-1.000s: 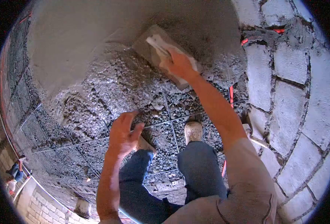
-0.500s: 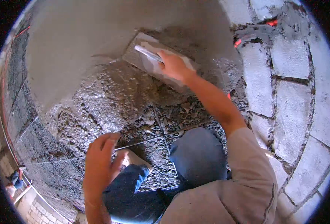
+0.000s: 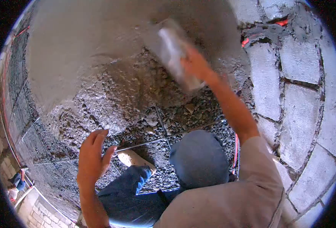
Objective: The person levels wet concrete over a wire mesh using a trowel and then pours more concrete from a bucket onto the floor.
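Observation:
My right hand (image 3: 196, 65) grips the handle of a flat finishing trowel (image 3: 167, 49), smeared by motion, over the wet concrete. The smooth grey concrete (image 3: 69, 49) spreads across the upper left and top, giving way to a rough, stony wet patch (image 3: 126, 81) below the trowel. Lower left, my left hand (image 3: 92, 157) hangs in the air beside my bent leg, fingers loosely stretched and thumb apart, with nothing in it. Beneath that hand lies gravel (image 3: 175, 121) crossed by thin wire mesh (image 3: 149, 143).
A wall of pale blocks (image 3: 300, 121) runs down the right side, with orange pieces (image 3: 245, 42) at its joints. My boot (image 3: 135, 157) rests on the gravel near the mesh, and my denim knee (image 3: 200, 159) is beside it. Another person (image 3: 18, 182) is far off at lower left.
My right hand has swung the trowel to the right and turned it steeper. My left hand has shifted slightly left, its thumb now farther from the fingers.

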`<move>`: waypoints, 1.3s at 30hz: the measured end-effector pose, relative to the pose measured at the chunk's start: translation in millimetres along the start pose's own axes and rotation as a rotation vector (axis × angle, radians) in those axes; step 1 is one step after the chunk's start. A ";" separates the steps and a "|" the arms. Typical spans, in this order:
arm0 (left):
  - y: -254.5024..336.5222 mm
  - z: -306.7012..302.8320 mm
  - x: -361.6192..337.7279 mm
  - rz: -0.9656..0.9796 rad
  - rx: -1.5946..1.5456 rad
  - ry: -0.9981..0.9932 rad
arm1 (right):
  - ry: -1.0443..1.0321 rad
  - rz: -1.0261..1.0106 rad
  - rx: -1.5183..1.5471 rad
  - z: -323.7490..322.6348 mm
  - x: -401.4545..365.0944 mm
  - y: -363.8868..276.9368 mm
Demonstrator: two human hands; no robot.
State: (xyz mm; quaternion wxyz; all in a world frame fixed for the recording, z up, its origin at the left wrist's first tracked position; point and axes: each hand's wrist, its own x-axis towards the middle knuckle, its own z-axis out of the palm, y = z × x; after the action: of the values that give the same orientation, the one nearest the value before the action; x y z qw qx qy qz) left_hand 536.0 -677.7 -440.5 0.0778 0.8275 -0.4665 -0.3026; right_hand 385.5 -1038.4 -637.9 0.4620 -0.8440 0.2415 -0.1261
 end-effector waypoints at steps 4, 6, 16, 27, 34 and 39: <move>5.7 2.2 4.1 -0.030 0.035 -0.036 | -0.186 -0.164 -0.127 57.1 -23.4 -10.1; 5.1 4.3 0.5 -0.081 0.037 -0.050 | -0.168 -0.116 -0.144 60.2 -17.7 -6.0; -12.2 2.5 -32.9 -0.133 -0.012 -0.015 | 0.312 0.151 -0.310 -6.3 19.8 64.7; -20.3 7.7 -57.8 -0.153 -0.066 -0.008 | 0.191 0.252 0.315 72.1 60.8 65.9; -22.6 10.7 -91.1 -0.202 -0.088 0.054 | -0.153 -0.236 -0.001 187.8 62.1 -64.7; -22.0 12.6 -118.1 -0.267 -0.124 0.070 | -0.147 -0.193 -0.082 249.0 75.7 -69.4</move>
State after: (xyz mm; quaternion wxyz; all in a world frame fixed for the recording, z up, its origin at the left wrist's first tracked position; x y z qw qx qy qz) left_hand 499.6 -566.8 -409.2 0.1042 0.8858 -0.3298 -0.3093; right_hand 578.7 -867.4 -715.1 0.4291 -0.8886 0.1296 -0.0978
